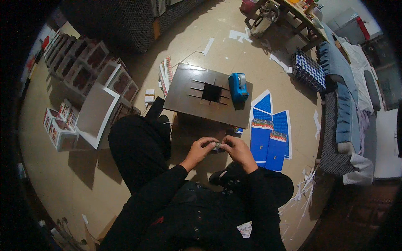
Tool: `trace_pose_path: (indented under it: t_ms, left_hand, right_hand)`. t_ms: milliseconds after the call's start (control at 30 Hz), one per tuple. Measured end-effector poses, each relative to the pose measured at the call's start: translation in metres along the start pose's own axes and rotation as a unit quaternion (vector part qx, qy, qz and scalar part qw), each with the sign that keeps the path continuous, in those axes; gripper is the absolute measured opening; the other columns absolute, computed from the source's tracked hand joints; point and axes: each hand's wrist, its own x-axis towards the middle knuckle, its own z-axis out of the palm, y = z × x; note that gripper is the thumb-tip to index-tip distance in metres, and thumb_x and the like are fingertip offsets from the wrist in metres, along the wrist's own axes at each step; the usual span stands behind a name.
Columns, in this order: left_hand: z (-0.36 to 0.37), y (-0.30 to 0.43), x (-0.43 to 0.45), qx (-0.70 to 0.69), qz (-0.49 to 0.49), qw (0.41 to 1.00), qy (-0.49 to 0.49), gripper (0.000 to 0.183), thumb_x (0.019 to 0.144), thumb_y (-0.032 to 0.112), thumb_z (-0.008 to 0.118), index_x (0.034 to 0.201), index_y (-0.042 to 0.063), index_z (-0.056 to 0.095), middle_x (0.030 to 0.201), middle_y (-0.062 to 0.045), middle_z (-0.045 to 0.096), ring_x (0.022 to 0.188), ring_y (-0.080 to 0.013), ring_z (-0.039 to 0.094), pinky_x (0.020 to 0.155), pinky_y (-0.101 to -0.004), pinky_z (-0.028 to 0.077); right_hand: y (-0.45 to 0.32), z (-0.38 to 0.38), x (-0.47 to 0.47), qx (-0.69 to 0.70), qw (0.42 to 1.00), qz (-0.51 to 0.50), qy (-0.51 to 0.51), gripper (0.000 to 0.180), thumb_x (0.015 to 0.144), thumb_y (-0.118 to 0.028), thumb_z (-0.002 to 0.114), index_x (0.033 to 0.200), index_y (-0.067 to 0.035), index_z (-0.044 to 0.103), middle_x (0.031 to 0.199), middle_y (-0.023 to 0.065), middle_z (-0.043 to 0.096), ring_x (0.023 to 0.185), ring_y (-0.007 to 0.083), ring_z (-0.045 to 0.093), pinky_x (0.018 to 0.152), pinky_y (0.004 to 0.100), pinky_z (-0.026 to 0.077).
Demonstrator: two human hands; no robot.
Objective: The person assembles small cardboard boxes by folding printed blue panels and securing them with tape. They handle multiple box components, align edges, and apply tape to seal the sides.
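Over the floor between my knees, my left hand [198,151] and my right hand [237,151] meet at the fingertips. Pinched between them is a small greenish piece [217,145], perhaps of paper; the fingers cover most of it. Just beyond stands a low dark-topped stool or table [185,84] with a square hole and narrow slots around it. On its right end sits a blue tape dispenser [238,88] with a roll of clear tape. Printed blue card pieces [262,138] with white edges lie on the floor to the right of my hands.
At left stand printed card house models [62,125] and a large folded card piece [97,116]. A white charger-like block [149,96] and printed strips [165,75] lie left of the stool. Paper scraps [303,188] litter the floor at right, near a sofa [336,138] and a checkered basket [309,70].
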Motion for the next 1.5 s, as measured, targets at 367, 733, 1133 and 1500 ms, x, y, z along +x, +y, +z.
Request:
trace_pose_path:
  t_ms: [367,733,1133,1500]
  left_hand:
    - [0.001,0.004,0.0,-0.006,0.006,1.0,0.0,0.021,0.095,0.017,0.063,0.109,0.004,0.071,0.111,-0.006,0.067,0.107,-0.0175,0.061,0.097,-0.0321,0.045]
    - [0.003,-0.003,0.003,-0.002,0.019,1.0,0.006,0.021,0.095,0.018,0.064,0.11,0.004,0.071,0.111,-0.006,0.067,0.105,-0.0175,0.061,0.094,-0.0323,0.047]
    - [0.002,0.002,0.003,0.01,0.019,1.0,0.008,0.022,0.096,0.019,0.064,0.109,0.004,0.071,0.108,-0.006,0.067,0.102,-0.0163,0.061,0.091,-0.0302,0.047]
    - [-0.002,0.0,0.004,-0.021,-0.009,1.0,0.009,0.021,0.094,0.019,0.065,0.107,0.003,0.072,0.106,-0.007,0.068,0.102,-0.0168,0.062,0.09,-0.0307,0.049]
  right_hand:
    - [-0.008,0.006,0.005,-0.106,0.994,-0.012,0.016,0.025,0.086,-0.03,0.068,0.098,-0.009,0.065,0.089,0.017,0.07,0.087,0.0393,0.066,0.072,0.0492,0.05]
    - [-0.012,0.012,0.013,-0.223,0.974,-0.006,0.034,0.028,0.084,-0.032,0.07,0.089,-0.005,0.064,0.081,0.018,0.07,0.079,0.0381,0.068,0.067,0.0495,0.053]
    - [-0.006,0.011,0.008,-0.185,0.978,0.068,0.067,0.037,0.083,-0.032,0.074,0.094,-0.002,0.057,0.089,0.0209,0.07,0.079,0.0389,0.069,0.066,0.0479,0.053]
    - [0.086,0.023,0.006,0.123,0.991,0.044,0.038,0.022,0.087,-0.01,0.069,0.104,-0.002,0.059,0.095,0.0094,0.066,0.089,0.0222,0.066,0.077,0.0351,0.052]
